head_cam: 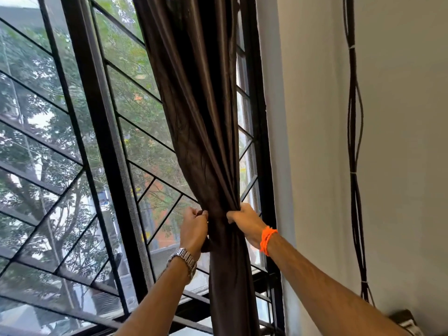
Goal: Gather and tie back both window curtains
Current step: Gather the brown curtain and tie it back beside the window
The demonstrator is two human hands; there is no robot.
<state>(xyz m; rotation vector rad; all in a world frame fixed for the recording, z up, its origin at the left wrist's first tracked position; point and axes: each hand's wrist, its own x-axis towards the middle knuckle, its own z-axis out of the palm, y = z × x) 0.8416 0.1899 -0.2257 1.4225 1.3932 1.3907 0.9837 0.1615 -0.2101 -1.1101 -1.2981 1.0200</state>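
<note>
A dark brown curtain [201, 117] hangs bunched at the right side of the window, drawn narrow at waist height. My left hand [194, 229], with a metal watch on the wrist, grips the gathered cloth from the left, and a dark strip of fabric shows in its fingers. My right hand [244, 221], with an orange thread on the wrist, grips the same bunch from the right. Below the hands the curtain falls straight down. Only this one curtain is in view.
A black window frame [101, 132] with a slanted metal grille [48, 146] fills the left, with trees outside. A white wall [400, 141] is on the right, with black cables [355, 166] hanging down it. A dark box [404, 316] sits at the lower right.
</note>
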